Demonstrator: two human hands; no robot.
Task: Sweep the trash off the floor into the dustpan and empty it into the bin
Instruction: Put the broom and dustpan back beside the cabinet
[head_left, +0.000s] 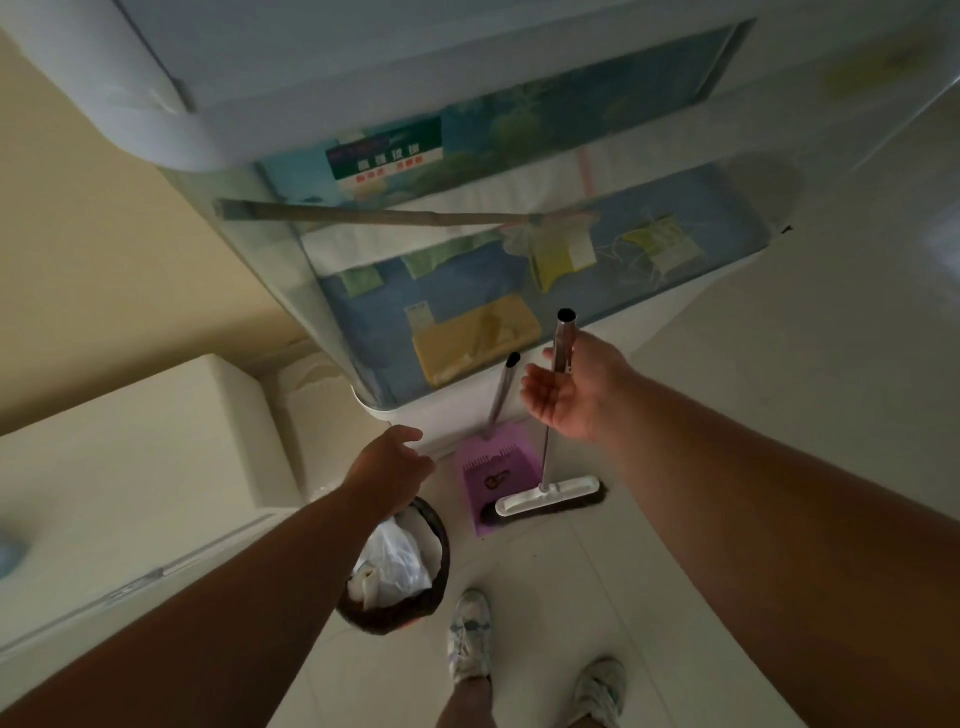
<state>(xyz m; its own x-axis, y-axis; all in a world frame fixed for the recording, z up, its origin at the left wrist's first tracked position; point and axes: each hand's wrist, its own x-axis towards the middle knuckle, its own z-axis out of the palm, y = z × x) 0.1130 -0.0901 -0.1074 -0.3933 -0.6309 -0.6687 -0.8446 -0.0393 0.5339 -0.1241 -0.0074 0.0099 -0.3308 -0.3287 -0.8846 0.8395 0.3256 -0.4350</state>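
Observation:
A purple dustpan (480, 506) stands on the tiled floor, its metal handle (503, 389) leaning on the base of a white cabinet. A small brown scrap (496, 479) lies on the pan. The broom's white head (550, 498) with dark bristles rests at the pan's right edge. Its metal handle (563, 332) rises past my right hand (571, 395), which is open with the palm showing and the handle against its fingers. My left hand (389, 467) hovers with loosely spread fingers, holding nothing, just above the dark round bin (441, 571) lined with a white plastic bag.
A glass-fronted display cabinet (467, 260) with coloured papers stands straight ahead. A white box-shaped unit (130, 467) fills the left side beside the bin. My two shoes (470, 634) stand on the pale floor tiles, right of the bin.

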